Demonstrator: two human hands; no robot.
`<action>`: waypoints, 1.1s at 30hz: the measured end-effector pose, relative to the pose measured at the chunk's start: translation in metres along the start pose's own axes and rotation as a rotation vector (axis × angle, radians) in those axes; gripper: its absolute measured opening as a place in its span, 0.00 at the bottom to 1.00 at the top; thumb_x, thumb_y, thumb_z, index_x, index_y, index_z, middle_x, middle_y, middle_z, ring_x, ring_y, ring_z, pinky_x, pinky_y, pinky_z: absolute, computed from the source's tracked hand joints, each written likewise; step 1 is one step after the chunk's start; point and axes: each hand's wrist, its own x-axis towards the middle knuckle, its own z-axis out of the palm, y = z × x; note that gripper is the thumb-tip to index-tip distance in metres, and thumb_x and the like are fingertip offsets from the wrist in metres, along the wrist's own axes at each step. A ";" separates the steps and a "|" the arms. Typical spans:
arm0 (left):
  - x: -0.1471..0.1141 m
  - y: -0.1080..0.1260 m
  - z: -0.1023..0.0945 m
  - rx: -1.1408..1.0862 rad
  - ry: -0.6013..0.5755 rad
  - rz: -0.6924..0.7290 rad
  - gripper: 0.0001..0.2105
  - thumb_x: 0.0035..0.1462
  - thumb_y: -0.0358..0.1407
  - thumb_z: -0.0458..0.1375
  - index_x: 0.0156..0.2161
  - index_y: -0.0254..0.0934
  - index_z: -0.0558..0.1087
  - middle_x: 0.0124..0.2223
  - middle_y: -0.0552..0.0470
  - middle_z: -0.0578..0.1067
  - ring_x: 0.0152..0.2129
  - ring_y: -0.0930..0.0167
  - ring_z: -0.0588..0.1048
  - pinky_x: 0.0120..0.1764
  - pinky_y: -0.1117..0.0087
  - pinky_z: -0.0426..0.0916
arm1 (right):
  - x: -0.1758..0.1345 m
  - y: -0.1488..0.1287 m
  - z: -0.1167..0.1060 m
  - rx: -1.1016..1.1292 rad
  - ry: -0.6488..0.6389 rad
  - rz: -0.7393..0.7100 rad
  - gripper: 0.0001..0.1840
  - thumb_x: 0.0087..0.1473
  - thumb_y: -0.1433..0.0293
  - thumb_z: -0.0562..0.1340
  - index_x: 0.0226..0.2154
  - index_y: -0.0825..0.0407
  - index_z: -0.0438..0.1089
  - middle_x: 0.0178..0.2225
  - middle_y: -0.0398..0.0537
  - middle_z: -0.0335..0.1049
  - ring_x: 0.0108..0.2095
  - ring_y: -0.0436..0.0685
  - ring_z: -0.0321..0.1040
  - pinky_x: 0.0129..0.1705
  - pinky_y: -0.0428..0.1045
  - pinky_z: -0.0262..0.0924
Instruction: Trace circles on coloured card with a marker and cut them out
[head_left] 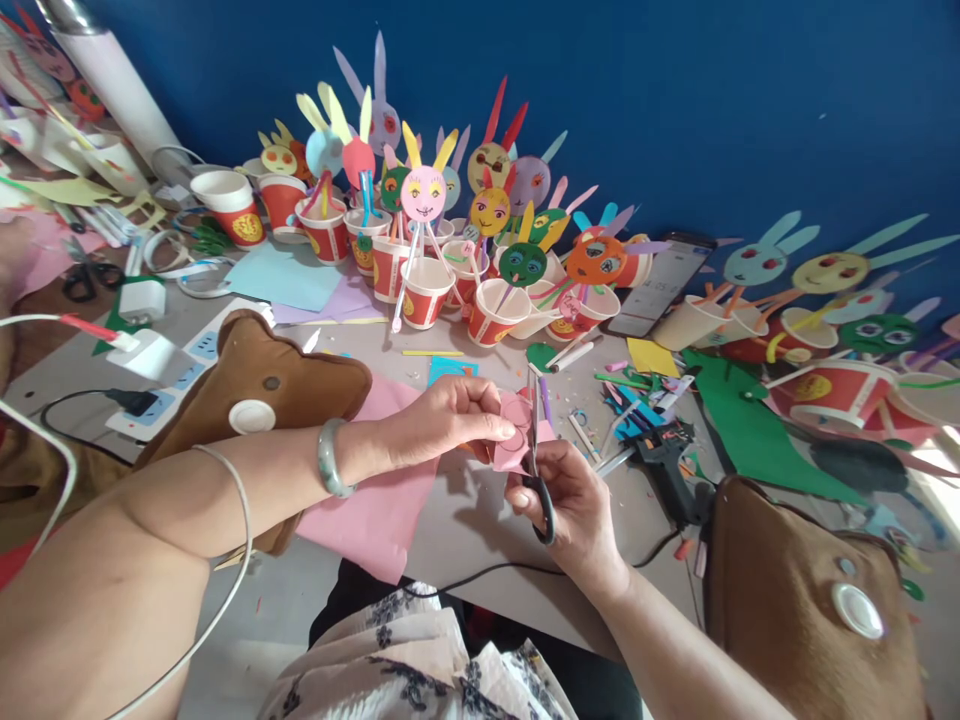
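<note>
My left hand (472, 420) pinches a small piece of pink paper (511, 445) with round outlines drawn on it. In my right hand (574, 500) is a pair of scissors (535, 440) with black handles, blades pointing away from me at the paper's right edge. Whether the blades are parted cannot be made out clearly. A larger sheet of pink paper (375, 510) lies on the table under my left wrist. Beyond my hands are a blue paper scrap (452, 371) and a green paper circle (540, 357).
Paper cups (426, 300) with rabbit-faced paper figures (424, 193) crowd the back. A black glue gun (667, 470) and green paper (765, 430) lie right. Brown cushions (795, 590) flank me. A power strip (161, 395) sits left; a phone (660, 285) leans behind.
</note>
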 end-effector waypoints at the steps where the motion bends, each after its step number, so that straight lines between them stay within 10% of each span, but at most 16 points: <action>1: 0.000 0.000 0.000 0.007 -0.005 0.004 0.12 0.54 0.32 0.64 0.26 0.35 0.65 0.25 0.54 0.75 0.24 0.75 0.75 0.31 0.72 0.69 | 0.000 0.000 0.000 0.008 -0.006 0.005 0.25 0.46 0.50 0.75 0.34 0.48 0.68 0.23 0.40 0.70 0.22 0.51 0.65 0.24 0.46 0.59; 33: 0.001 0.001 -0.002 0.042 0.001 0.058 0.12 0.52 0.30 0.63 0.25 0.36 0.63 0.22 0.59 0.70 0.22 0.78 0.69 0.30 0.74 0.63 | 0.001 -0.005 -0.001 0.017 0.011 -0.036 0.23 0.45 0.54 0.77 0.36 0.49 0.71 0.23 0.41 0.72 0.21 0.50 0.67 0.25 0.46 0.61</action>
